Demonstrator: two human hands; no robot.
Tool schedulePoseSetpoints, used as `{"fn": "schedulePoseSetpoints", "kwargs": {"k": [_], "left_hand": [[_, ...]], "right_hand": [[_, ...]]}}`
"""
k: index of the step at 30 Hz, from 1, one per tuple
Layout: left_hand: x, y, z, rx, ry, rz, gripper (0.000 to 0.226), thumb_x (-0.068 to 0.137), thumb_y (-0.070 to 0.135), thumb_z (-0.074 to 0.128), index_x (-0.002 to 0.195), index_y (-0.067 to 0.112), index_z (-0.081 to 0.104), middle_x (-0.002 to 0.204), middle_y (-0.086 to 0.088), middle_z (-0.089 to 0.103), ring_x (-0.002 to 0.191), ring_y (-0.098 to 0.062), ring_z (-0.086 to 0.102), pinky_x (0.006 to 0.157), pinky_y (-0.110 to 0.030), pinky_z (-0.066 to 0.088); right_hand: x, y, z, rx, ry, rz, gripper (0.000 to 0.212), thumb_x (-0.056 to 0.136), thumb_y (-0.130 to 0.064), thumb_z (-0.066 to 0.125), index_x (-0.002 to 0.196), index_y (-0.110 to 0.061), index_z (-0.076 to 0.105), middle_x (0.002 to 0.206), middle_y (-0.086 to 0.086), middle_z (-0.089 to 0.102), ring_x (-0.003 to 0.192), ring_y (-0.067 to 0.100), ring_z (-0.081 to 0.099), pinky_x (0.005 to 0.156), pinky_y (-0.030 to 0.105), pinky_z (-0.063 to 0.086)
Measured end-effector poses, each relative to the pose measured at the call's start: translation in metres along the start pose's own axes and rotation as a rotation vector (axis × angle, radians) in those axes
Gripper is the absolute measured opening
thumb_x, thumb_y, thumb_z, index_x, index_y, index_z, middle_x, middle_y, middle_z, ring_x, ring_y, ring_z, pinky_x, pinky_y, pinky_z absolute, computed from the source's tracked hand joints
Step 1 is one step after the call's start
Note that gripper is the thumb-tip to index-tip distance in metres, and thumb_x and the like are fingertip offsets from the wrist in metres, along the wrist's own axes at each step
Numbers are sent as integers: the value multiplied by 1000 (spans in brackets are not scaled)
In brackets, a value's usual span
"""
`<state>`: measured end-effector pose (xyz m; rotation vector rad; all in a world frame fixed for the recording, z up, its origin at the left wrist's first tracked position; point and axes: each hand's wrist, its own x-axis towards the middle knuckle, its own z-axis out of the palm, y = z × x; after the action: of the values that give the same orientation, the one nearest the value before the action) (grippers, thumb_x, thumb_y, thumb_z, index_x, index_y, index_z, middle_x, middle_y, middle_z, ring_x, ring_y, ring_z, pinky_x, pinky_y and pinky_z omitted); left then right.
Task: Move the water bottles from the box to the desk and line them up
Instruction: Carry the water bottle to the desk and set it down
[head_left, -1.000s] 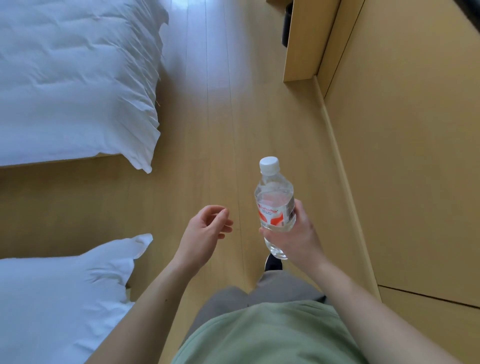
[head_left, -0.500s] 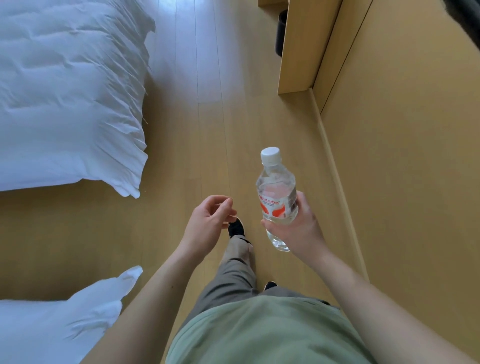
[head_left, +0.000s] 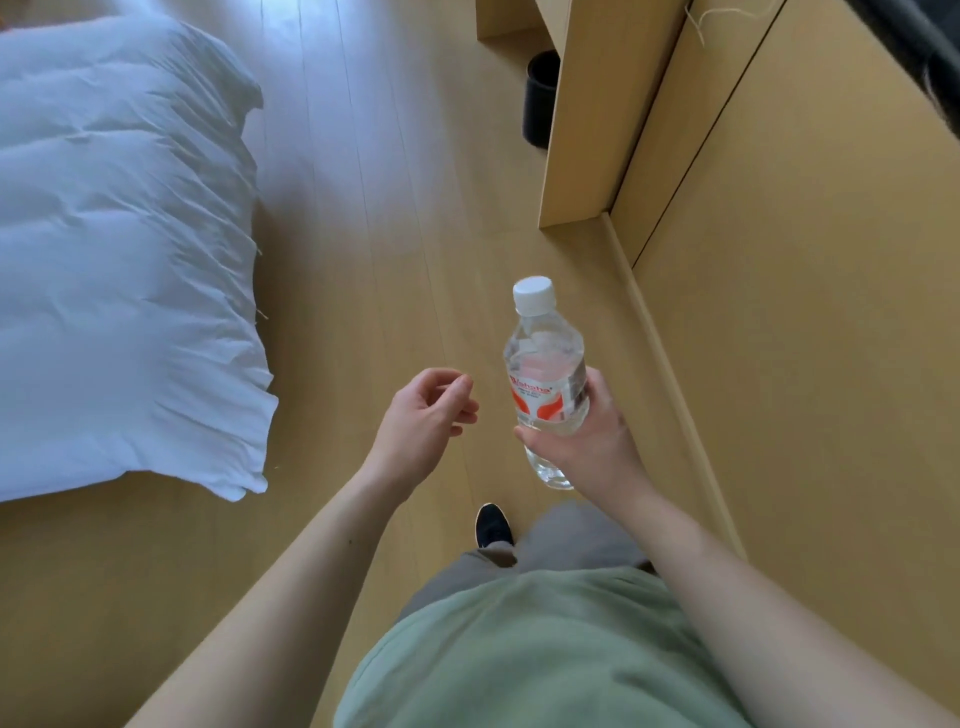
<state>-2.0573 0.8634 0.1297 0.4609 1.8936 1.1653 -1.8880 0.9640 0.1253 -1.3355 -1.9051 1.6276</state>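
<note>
Carrying one water bottle (head_left: 545, 384) upright over the wooden floor (head_left: 363, 260).
Right hand (head_left: 587, 441) is gripping it, fingers wrapped round the label; left hand (head_left: 421, 421) is hanging empty, fingers loosely curled.

Light: soft daylight from top left, bright.
Glare: pale sheen on floor (head_left: 311, 104) near bed (head_left: 119, 249).
Edges: wide-angle bending.
Focus: slightly soft throughout.

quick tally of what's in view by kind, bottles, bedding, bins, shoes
water bottle: 1, gripped by the right hand
white bedding: 1
black bin: 1
black shoe: 1
total: 4
The left hand holds nothing.
</note>
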Motion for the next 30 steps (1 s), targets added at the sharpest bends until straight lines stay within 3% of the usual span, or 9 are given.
{"fn": "schedulePoseSetpoints", "kwargs": {"k": [5, 12, 23, 30], "left_hand": [[57, 23, -18, -6, -10, 1, 13, 103, 33, 57, 107, 24, 66, 92, -1, 76, 87, -14, 74, 88, -39, 60], [142, 54, -35, -2, 20, -29, 14, 103, 33, 57, 107, 23, 67, 91, -1, 76, 87, -15, 74, 89, -42, 59], [306, 158, -47, -24, 96, -29, 14, 103, 34, 56, 107, 24, 66, 91, 1, 76, 86, -11, 73, 88, -38, 60], [376, 192, -74, -19, 139, -61, 16, 103, 34, 56, 110, 23, 66, 93, 1, 76, 88, -13, 73, 90, -41, 60]], "right_hand": [[58, -25, 11, -5, 16, 2, 58, 70, -20, 90, 113, -32, 52, 96, -17, 68, 89, -6, 64, 72, 5, 47], [158, -48, 14, 17, 6, 19, 58, 69, -18, 90, 114, -28, 55, 98, -13, 70, 90, 1, 67, 78, 18, 52], [355, -122, 8, 27, -102, 21, 59, 72, -16, 89, 118, -28, 54, 100, -14, 69, 88, -6, 65, 68, 7, 49], [443, -158, 14, 23, -127, 27, 61, 71, -19, 89, 120, -30, 54, 102, -15, 69, 93, -4, 66, 80, 20, 53]]}}
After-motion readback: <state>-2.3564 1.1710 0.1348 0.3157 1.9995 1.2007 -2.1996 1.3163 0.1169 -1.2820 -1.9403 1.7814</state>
